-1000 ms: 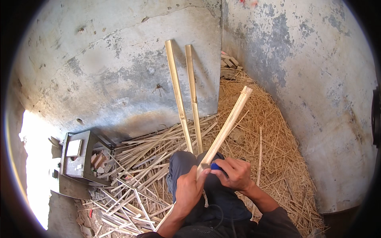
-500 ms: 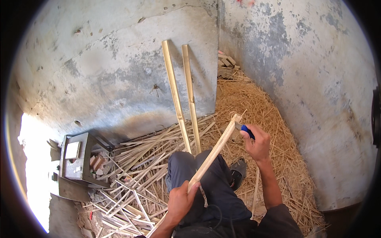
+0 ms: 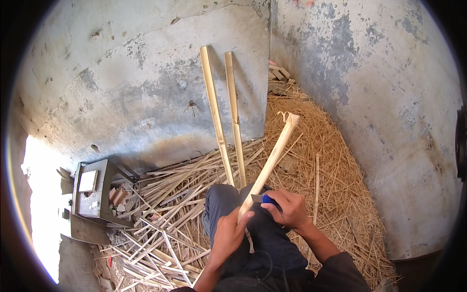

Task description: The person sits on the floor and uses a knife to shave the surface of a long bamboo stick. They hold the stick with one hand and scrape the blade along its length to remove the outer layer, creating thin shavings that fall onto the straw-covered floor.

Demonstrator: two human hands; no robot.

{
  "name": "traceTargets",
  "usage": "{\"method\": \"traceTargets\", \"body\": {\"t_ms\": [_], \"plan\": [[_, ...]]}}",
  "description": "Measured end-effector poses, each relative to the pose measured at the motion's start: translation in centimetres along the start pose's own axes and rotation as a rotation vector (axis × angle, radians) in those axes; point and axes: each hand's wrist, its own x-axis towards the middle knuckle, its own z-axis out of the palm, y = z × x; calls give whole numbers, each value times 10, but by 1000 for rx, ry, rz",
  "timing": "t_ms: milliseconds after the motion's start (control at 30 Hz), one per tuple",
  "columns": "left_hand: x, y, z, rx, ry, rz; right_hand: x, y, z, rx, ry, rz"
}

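My left hand point(image 3: 230, 234) is closed round the lower part of a pale split bamboo strip point(image 3: 275, 155), which slants up and away to the right across my knees. In my right hand point(image 3: 289, 208) is a knife point(image 3: 258, 198) with a blue handle, and the fingers wrap round it. Its short blade lies against the strip, just above my left hand. A thin curled shaving point(image 3: 283, 116) clings to the strip's far end. Below my left hand the strip's near end is mostly hidden by my hand and arm.
Two bamboo strips, a longer one point(image 3: 214, 102) and a shorter one point(image 3: 234, 112), lean on the peeling wall point(image 3: 146, 87). Loose slats point(image 3: 180, 209) cover the floor at left, beside a metal box point(image 3: 92, 194) holding broken pieces. Shavings point(image 3: 335, 185) heap at right; bricks point(image 3: 279, 73) lie in the corner.
My right hand has drawn the knife down along the strip from its far end toward my left hand. The strip's far end has risen and stands steeper.
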Motion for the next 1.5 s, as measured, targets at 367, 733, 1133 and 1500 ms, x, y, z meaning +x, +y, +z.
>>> {"method": "traceTargets", "body": {"t_ms": [367,733,1133,1500], "plan": [[7,6,6,3,-2,43,-1,-9,2,-53,-15,-63],[-2,2,10,151,88,72,15,3,-12,-95,65,-4],[-18,-16,8,215,56,-20,35,49,-24,-122,225,78],[-36,-32,8,215,62,-30,42,78,-30,-153,209,135]]}}
